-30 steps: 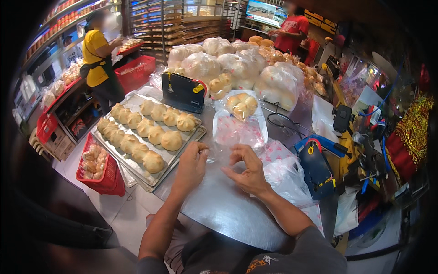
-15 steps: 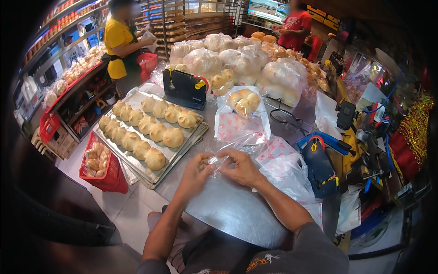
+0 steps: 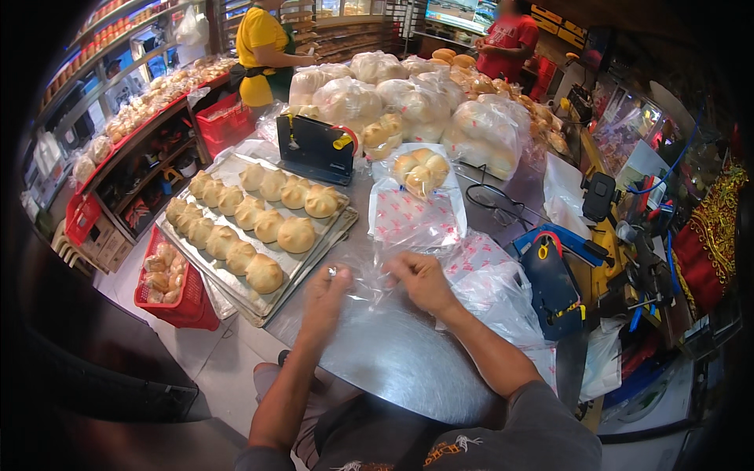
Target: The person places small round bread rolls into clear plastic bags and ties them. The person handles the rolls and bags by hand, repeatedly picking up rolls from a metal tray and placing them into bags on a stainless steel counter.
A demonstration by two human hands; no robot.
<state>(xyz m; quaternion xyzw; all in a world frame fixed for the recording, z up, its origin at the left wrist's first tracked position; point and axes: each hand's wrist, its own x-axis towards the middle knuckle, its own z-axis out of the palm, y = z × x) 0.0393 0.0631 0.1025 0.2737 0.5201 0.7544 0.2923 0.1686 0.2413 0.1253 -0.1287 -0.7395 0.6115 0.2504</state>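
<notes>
Over the steel table, a clear plastic bag stretches between my two hands. The fingers of my left hand are closed on its left side, somewhat blurred by motion. My right hand pinches its right side with bent fingers. Beyond the hands, a clear bag of buns rests on white, pink-printed plastic bags. Loose clear and printed bags lie beside my right forearm. Left of my hands, a lined baking tray carries rows of golden buns.
Black bag sealers stand behind the tray and at the right. Large bagged bread is piled at the back. A red crate of buns sits low left. Eyeglasses lie right of centre. Two people stand beyond.
My hands have moved apart from close together, drawing the clear bag out between them. The person in yellow has shifted right, and the tray looks slightly higher in view.
</notes>
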